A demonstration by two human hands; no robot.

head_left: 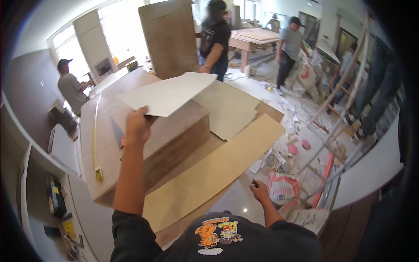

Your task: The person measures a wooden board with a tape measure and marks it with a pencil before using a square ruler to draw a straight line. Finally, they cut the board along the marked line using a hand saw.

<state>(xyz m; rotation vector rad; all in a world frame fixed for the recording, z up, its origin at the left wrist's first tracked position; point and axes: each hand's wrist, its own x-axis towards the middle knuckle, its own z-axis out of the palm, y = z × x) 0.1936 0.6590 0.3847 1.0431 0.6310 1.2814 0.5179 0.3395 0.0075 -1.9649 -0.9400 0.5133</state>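
My left hand point(139, 124) is raised over the workbench, closed on the near edge of a thin white sheet point(170, 94). The sheet is held up at a tilt above a wooden box-like piece point(179, 137). Down at my right side, my right hand point(260, 192) is closed around a small, dark, pen-like object point(254, 181). Below the sheet, a long yellowish board point(214, 170) lies across the near side. A handsaw point(117, 132) and an extended tape measure point(98, 174) rest on the wooden top left of my forearm.
A person in black point(214, 39) stands across the bench, one hand near the sheet's far edge. Other people stand left and at the back. At right are a ladder point(336, 94) with a person's legs on it, a white sack point(283, 187) and scattered debris.
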